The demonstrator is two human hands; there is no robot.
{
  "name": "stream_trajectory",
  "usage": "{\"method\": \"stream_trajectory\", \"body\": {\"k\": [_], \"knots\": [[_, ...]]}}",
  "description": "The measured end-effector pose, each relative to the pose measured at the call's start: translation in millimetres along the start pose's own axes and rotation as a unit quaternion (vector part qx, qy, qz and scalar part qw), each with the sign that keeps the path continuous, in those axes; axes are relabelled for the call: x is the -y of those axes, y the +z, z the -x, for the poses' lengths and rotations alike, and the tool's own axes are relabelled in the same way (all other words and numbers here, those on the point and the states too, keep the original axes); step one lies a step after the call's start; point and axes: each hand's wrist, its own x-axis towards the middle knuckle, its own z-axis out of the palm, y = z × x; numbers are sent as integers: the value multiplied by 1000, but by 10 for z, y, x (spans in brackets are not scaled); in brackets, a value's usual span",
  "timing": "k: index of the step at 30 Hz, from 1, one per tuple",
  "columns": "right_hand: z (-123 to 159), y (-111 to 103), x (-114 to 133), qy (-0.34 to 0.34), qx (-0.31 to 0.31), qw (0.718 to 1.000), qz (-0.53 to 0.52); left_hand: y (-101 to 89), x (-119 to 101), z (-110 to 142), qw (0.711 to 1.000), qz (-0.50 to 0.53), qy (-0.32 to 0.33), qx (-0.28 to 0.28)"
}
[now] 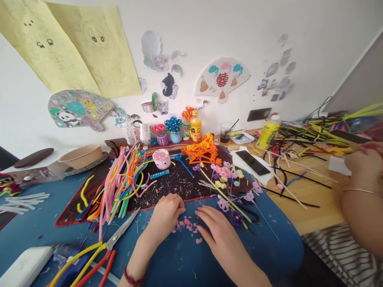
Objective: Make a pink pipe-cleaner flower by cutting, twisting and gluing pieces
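Observation:
My left hand (pixel 165 215) rests beside a small scatter of pink fluffy clippings (pixel 186 225) on the blue mat (pixel 179 263). Its fingers are curled in and pressed together, and whatever lies inside them is hidden. On the other side of the clippings, my right hand (pixel 217 228) is open, fingers stretched out and holding nothing. Just beyond both hands stands a small pink pot (pixel 161 159) on a black mat with a red edge (pixel 179 191). Purple, pink and yellow pipe-cleaner flowers (pixel 224 181) lie near my right hand.
Large scissors (pixel 119 233) lie at left, below a bundle of coloured pipe cleaners (pixel 112 179). Orange pipe cleaners (pixel 202 149), a juice bottle (pixel 196 126) and a phone (pixel 253 162) are farther back. At right, a co-worker's arm (pixel 363 195) reaches over a wooden table (pixel 311 215).

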Motion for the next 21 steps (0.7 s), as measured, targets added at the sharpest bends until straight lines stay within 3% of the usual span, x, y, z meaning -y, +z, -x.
{"method": "stream_trajectory", "body": {"k": [6, 13, 21], "knots": [[91, 118, 176, -55, 30, 998, -18, -145, 81, 185, 1000, -7, -8, -25], [163, 29, 120, -45, 2, 998, 45, 60, 51, 269, 988, -139, 36, -49], [296, 125, 123, -104, 32, 990, 88, 94, 85, 416, 992, -81, 41, -84]]}}
